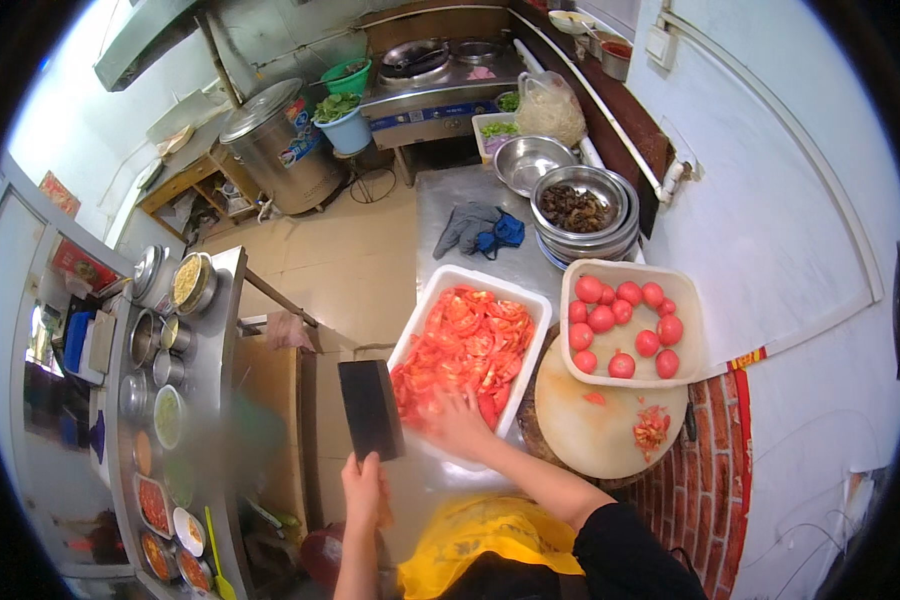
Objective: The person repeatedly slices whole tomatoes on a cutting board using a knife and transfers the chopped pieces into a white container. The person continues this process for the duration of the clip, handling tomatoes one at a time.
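My left hand (pixel 365 487) grips the handle of a Chinese cleaver (pixel 371 409), its broad dark blade pointing up beside a white plastic tub (pixel 536 315). Sliced tomatoes (pixel 469 337) fill much of that tub. Over its near end, my right hand (pixel 456 426) rests on the slices with fingers spread, slightly blurred. Right of it lies a round cutting board (pixel 570 427) bearing a small heap of tomato trimmings (pixel 651 431). A second pale tub (pixel 686 322) overlaps the board's far edge and contains several whole peeled tomatoes (pixel 601 319).
Grey-and-blue gloves (pixel 480 229) lie on the steel table (pixel 439 191) beyond the tub. Stacked steel bowls (pixel 626 232) stand near the wall, the top one containing dark pieces. A side counter (pixel 225 300) at left carries pots and dishes. A stove (pixel 439 112) is at the back.
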`<act>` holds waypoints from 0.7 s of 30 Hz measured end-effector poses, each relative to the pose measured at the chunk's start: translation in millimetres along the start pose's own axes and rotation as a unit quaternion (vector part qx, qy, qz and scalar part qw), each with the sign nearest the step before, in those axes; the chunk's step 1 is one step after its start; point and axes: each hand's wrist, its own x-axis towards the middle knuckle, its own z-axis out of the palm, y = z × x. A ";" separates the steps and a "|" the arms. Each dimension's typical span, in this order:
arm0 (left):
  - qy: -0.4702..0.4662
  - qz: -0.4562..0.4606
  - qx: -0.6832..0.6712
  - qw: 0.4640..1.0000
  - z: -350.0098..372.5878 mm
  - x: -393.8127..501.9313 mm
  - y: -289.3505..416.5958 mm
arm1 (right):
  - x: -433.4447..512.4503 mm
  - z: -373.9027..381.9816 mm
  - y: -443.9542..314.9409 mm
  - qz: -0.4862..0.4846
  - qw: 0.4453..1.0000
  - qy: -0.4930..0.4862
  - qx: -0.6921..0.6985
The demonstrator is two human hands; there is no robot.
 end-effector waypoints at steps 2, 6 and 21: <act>-0.001 0.000 0.010 1.000 5.5 -3.1 -0.2 | -8.2 5.8 7.5 -0.029 0.999 0.017 -0.015; -0.018 0.017 0.036 0.999 19.8 -8.8 -3.1 | -3.5 7.6 11.4 -0.067 0.997 0.037 -0.030; -0.167 0.105 0.206 0.958 94.9 -32.9 -76.5 | -58.4 -105.3 272.8 0.291 0.921 0.175 -0.192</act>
